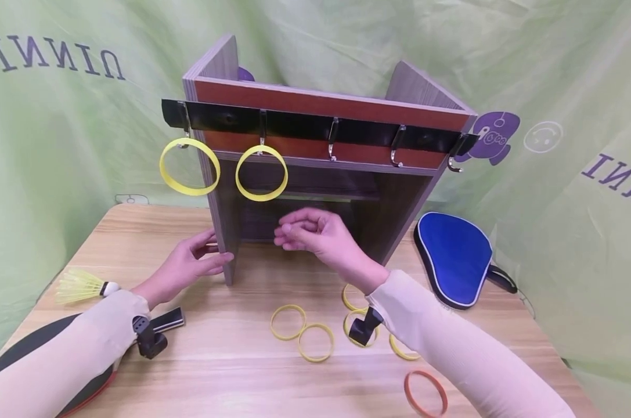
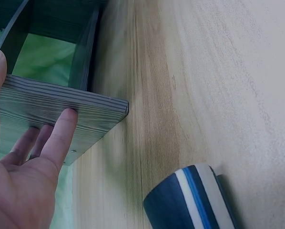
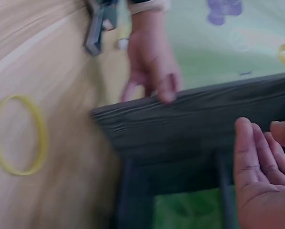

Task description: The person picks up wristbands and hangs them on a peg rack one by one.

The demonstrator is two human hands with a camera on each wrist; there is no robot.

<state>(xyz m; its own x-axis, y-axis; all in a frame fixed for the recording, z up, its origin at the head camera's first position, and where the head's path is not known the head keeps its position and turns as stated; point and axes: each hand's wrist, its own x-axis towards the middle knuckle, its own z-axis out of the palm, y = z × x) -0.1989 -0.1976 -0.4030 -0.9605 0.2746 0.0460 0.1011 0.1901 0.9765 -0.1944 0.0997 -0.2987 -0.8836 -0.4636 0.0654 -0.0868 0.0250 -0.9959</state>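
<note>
A grey wooden shelf (image 1: pixel 223 220) stands on the table, with a black hook rail (image 1: pixel 299 125) across its red front board. My left hand (image 1: pixel 190 264) holds the lower part of its left side panel (image 2: pixel 61 98), thumb at the front edge and fingers against the outer face. My right hand (image 1: pixel 320 235) hovers before the shelf's opening, fingers loosely bent with nothing in them. One yellow ring (image 1: pixel 190 191) hangs on the leftmost hook, and another yellow ring (image 1: pixel 262 197) on the hook beside it. The three hooks farther right carry no rings.
Several yellow rings (image 1: pixel 315 361) and a red ring (image 1: pixel 426 374) lie on the table (image 1: pixel 226 371) in front. A blue paddle case (image 1: pixel 453 255) is at right. On the left are a yellow shuttlecock (image 1: pixel 82 287) and a paddle (image 1: pixel 96 383), partly under my left arm.
</note>
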